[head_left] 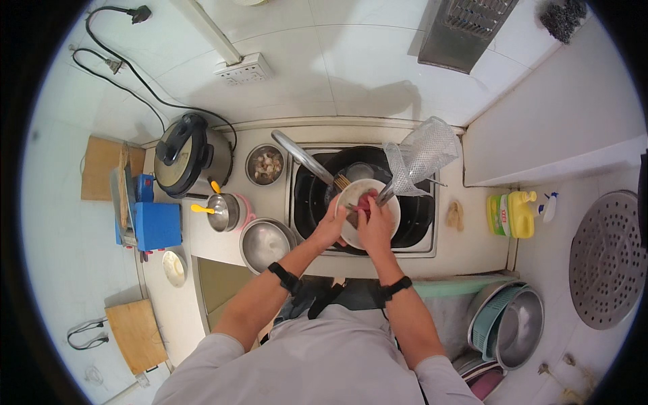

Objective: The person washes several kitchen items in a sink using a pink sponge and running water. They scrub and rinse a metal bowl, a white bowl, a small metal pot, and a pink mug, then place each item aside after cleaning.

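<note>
A white bowl is tilted over the dark basin in the sink. My left hand grips it by its left side, with the fingers behind the bowl. Inside the bowl, my right hand is closed on a soft, reddish thing, whose kind I cannot make out. The black basin fills most of the steel sink. Behind the bowl, thin wooden sticks like chopsticks stick up, and a clear round vessel sits in the basin.
A curved metal faucet reaches over the sink; a white mesh bag hangs at its right. Left stand a steel bowl of pale pieces, stacked steel bowls, small pots and a pressure cooker. Right is a yellow detergent jug.
</note>
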{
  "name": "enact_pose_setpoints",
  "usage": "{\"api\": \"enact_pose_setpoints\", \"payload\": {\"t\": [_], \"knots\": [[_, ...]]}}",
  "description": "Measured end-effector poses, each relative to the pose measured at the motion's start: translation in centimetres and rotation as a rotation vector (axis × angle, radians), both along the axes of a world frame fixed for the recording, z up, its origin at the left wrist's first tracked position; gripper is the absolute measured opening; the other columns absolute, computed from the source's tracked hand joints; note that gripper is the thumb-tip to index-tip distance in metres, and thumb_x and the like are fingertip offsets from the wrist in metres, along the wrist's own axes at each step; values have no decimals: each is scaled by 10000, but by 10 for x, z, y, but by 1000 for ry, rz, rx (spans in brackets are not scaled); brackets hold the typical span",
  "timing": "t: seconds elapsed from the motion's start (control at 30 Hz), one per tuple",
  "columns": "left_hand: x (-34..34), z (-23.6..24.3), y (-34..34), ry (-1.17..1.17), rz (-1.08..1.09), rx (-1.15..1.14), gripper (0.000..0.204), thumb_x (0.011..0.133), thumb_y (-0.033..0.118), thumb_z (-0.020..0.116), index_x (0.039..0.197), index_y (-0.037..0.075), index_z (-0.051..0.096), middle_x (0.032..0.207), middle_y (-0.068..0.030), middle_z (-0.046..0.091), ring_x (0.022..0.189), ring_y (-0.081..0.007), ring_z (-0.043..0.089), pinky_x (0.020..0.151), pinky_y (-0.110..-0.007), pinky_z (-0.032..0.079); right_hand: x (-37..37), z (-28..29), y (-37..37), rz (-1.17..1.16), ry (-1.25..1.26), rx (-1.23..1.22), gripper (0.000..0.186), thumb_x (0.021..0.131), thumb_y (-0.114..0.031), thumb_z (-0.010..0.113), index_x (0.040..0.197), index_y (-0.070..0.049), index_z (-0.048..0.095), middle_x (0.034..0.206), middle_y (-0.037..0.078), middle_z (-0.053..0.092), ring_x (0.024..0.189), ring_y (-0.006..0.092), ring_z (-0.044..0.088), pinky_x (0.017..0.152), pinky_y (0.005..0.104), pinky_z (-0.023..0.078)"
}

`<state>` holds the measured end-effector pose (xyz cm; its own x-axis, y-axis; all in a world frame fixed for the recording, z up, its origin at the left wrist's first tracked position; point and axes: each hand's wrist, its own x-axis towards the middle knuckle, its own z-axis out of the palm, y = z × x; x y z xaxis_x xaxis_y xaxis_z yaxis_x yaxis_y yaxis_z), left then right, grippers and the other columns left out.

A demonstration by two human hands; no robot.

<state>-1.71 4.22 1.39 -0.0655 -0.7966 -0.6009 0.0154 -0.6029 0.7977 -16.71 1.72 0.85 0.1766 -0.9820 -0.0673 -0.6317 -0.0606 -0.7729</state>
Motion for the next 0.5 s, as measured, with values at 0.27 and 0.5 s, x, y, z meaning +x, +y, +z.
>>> {"api": "enact_pose_setpoints", "payload": {"t": [0.27,0.5], "knots": [[19,-12,-9,10,47,-79,629,1059,540,323,1578,217,174,1228,-138,571,750,-203,664,473,-271,557,-25,5,-9,569,-186,65,381,899,-26,582,1277,-21,626,1324,166,594,1172,364,590,989,410,487],[15,-17,-5,111,-42,-65,628,1060,535,321,1584,228,163,1232,-137,575,686,-175,645,466,-271,546,14,-2,-13,192,-131,-162,505,896,-64,601,1373,59,487,1422,181,499,1181,399,575,1009,425,473]]}}
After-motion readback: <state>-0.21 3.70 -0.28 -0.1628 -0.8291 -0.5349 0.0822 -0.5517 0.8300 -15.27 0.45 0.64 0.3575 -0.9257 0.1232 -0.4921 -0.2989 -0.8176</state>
